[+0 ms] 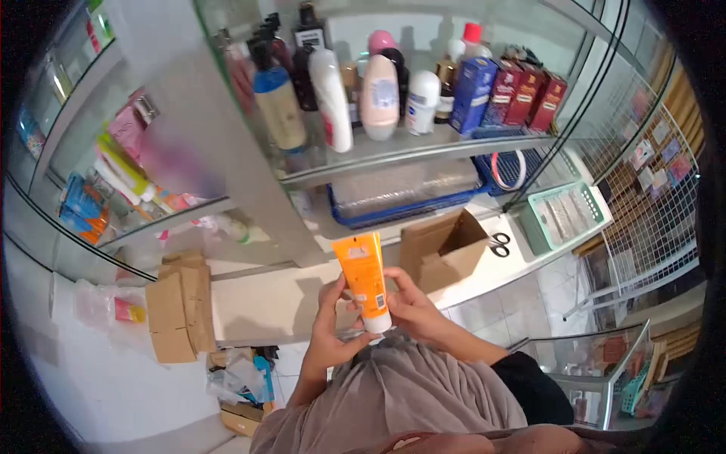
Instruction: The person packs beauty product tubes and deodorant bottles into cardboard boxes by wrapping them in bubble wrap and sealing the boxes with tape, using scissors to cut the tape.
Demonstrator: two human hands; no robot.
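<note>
An orange squeeze tube (361, 266) with a white cap is held up in front of my body, cap end down and tilted slightly. Printed text and a barcode show on its face, too small to read. My left hand (330, 325) grips the tube's left side near the lower part. On the other side, my right hand (412, 306) closes its fingers and thumb around the edge just above the cap. Behind the tube, an open cardboard box (442, 253) stands on the white counter (249, 310).
Glass shelves above hold several bottles, roll-ons (380, 98) and small boxes (475, 94). Below them lies a blue tray (408, 204). Scissors (499, 244) and a green basket (563, 216) sit to the right. Flattened cardboard (180, 306) leans at left. A wire rack (650, 174) stands far right.
</note>
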